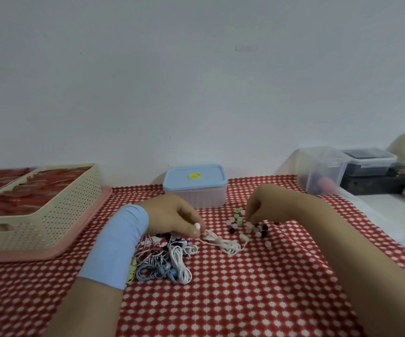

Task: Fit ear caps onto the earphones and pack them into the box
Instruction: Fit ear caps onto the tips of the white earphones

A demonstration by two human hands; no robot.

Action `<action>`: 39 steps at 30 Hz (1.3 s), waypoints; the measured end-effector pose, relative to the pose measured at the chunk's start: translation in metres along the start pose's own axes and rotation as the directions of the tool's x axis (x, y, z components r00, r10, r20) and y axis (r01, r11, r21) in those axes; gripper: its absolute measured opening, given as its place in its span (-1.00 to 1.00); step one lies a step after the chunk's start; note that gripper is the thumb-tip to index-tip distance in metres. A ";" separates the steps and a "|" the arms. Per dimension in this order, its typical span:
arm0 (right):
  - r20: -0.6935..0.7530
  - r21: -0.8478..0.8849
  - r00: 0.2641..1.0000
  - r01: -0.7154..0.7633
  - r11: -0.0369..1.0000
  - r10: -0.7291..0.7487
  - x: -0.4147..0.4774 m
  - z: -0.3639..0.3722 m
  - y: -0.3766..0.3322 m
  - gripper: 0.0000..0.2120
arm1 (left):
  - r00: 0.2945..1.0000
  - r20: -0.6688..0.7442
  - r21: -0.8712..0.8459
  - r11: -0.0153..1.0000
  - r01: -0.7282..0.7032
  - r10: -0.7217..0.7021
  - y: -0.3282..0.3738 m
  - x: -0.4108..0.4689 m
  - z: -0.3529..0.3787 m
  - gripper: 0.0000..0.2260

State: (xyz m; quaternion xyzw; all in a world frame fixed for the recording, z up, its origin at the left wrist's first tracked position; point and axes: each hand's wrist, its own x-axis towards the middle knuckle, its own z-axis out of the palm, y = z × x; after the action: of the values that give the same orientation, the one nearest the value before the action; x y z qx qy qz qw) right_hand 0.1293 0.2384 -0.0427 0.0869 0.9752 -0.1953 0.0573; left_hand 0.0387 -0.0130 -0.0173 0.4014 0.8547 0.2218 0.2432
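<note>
Red-and-white checked cloth [245,300] covers the worktop where, just in front of the closed blue-lidded, ribbed pale-pink plastic box [195,190], a person's left hand [172,215] pinches a glossy white wired earphone [197,226], its thin cord trailing rightward. The right hand [257,207] curls down onto small, rounded, soft-looking ear caps [255,227] scattered right of the bud; whether this nearer grip has one cannot be told.

A pale blue fabric sleeve [116,244] wraps the left forearm. It is a plain, smooth tube that starts just behind the left hand [169,215] and ends partway toward the elbow, where bare arm shows again. The right hand [264,203] and its forearm are uncovered throughout.
</note>
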 end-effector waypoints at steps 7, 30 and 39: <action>-0.081 -0.034 0.996 -0.048 0.998 0.045 0.007 0.008 -0.003 -0.90 | 0.984 -0.156 0.012 0.997 -0.082 0.083 0.017 0.014 0.016 -0.87; -0.131 0.725 0.991 0.108 0.680 -0.018 -0.004 0.012 -0.028 -0.90 | 0.919 -0.393 -0.454 0.874 -0.175 -0.020 0.002 0.037 0.042 -0.90; -0.097 0.908 0.992 0.054 0.415 0.082 0.003 0.021 -0.035 -0.82 | 0.888 -0.448 -0.545 0.819 -0.180 -0.102 -0.004 0.036 0.035 -0.88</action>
State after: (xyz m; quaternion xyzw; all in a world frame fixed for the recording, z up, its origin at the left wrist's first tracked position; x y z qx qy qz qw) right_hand 0.1213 0.1985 -0.0490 0.1242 0.7153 -0.6852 -0.0587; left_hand 0.0371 0.0198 -0.0549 0.2637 0.7721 0.5612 0.1395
